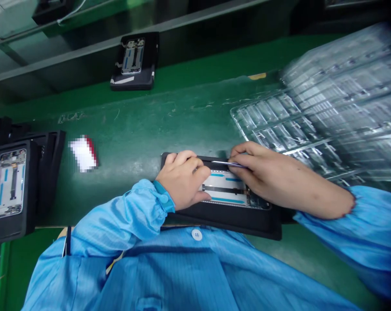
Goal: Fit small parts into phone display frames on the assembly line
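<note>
An opened phone body (pixel 226 199) with a white back, blue strips and a dark flex cable lies in a black foam tray (pixel 256 226) right in front of me. My left hand (pixel 183 178) is closed over its left end, fingers bent and thumb on the near side, hiding that end. In my right hand (pixel 263 172), thumb and fingers pinch slim metal tweezers (pixel 228 163). Their tip points left, along the far edge of the phone, close to my left fingers. Whether the tip touches anything cannot be made out.
On the left, stacked black trays (pixel 49 168) carry another opened phone (pixel 9 183). A further phone (pixel 134 56) sits in a tray at the back. Clear plastic blister trays (pixel 344 103) pile up on the right. A blurred-out white and red item (pixel 83 153) lies on the green bench (pixel 143 129).
</note>
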A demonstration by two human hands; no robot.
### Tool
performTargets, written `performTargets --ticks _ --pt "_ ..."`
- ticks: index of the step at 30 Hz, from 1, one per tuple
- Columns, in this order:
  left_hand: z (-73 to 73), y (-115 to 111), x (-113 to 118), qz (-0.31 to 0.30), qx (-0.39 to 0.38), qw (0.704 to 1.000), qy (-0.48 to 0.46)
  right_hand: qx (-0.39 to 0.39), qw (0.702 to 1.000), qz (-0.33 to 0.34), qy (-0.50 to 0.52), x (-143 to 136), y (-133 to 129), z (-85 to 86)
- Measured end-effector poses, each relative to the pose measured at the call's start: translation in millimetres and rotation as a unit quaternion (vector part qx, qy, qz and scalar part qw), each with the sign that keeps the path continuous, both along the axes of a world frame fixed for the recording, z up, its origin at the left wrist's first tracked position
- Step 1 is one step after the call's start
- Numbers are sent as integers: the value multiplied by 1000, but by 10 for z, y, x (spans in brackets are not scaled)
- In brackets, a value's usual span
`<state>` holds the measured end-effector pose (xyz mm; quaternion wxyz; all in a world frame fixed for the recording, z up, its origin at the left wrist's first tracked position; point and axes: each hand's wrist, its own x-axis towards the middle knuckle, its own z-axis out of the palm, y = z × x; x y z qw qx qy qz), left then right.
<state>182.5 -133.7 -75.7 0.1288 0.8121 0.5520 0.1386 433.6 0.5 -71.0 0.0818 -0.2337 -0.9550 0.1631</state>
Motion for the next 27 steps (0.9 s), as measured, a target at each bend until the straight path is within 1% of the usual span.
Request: performTargets --ticks 2,5,10,13,18,22,27 --pt "12 1 -5 -3 0 1000 3 -7 1000 -4 -5 3 -17 -3" --pt "44 4 -9 -7 -5 1000 9 -34 999 -7 14 26 -40 -15" --pt "77 12 -10 -9 -12 1000 20 -46 999 -4 11 37 -58 -19" --pt "76 15 -12 -9 -15 1000 24 -45 999 -1 0 11 -56 18" --pt "74 10 -12 -8 -16 1000 26 -69 997 15 -13 -16 -39 88" --pt "77 8 -9 -9 -15 1000 26 -35 999 12 -28 -23 -41 50" --pt "76 8 -9 -10 -20 999 28 57 998 -9 -12 15 -121 -95"
